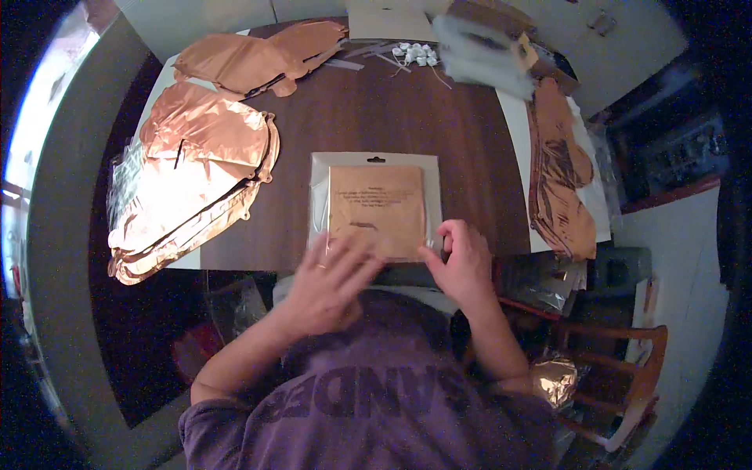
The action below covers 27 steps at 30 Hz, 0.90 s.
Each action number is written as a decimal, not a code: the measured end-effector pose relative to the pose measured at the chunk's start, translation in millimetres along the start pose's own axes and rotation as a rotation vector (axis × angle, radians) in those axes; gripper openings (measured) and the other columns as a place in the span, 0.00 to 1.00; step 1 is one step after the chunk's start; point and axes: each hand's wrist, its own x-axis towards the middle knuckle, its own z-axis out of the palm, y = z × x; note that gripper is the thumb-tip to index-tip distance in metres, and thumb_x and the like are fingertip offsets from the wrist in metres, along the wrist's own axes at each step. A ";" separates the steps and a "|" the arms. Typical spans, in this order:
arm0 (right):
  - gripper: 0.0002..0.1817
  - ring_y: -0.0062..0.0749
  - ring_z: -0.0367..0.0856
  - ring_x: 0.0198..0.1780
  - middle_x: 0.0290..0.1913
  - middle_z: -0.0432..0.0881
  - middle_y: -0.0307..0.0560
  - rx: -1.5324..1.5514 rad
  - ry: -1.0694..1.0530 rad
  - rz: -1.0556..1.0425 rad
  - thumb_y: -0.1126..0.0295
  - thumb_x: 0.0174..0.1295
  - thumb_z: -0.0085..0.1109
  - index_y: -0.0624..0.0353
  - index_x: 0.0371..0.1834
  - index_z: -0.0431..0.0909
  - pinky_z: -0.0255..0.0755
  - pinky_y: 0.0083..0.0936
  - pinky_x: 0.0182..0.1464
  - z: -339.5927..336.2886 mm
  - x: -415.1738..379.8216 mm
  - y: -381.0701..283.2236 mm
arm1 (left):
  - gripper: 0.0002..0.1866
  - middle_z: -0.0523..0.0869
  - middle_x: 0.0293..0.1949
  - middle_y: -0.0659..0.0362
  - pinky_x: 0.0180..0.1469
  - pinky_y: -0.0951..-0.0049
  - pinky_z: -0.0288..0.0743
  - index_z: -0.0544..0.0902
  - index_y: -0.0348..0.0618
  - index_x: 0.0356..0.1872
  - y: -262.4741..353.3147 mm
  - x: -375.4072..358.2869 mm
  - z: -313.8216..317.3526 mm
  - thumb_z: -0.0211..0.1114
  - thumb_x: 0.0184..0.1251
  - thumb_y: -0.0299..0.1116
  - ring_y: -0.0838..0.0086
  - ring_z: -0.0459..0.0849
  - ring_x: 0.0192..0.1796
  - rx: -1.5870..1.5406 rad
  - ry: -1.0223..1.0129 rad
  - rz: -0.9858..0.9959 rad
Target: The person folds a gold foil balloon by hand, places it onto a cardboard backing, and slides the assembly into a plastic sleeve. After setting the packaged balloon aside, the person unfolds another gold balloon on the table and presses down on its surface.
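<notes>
A flat clear plastic packet with a hang hole lies on the table in front of me. Inside it is a folded copper-coloured foil piece with dark printed text. My left hand, smeared by motion, is over the packet's lower left part with its fingers spread. At the lower right corner, my right hand is curled, thumb and fingers closed at the packet's edge. What lies under its fingertips is partly hidden.
Shiny copper foil pieces lie at the left, with another foil piece behind. More copper foil is at the right. White strung pieces and clear strips sit at the back. A wooden chair stands at right.
</notes>
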 end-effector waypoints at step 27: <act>0.13 0.25 0.80 0.35 0.30 0.84 0.45 -0.110 0.597 0.964 0.64 0.63 0.61 0.65 0.38 0.82 0.74 0.27 0.40 -229.4 -256.6 197.8 | 0.22 0.81 0.57 0.55 0.54 0.55 0.75 0.82 0.46 0.53 -12.8 -71.8 45.9 0.61 0.53 0.30 0.58 0.82 0.48 -0.344 -0.103 0.218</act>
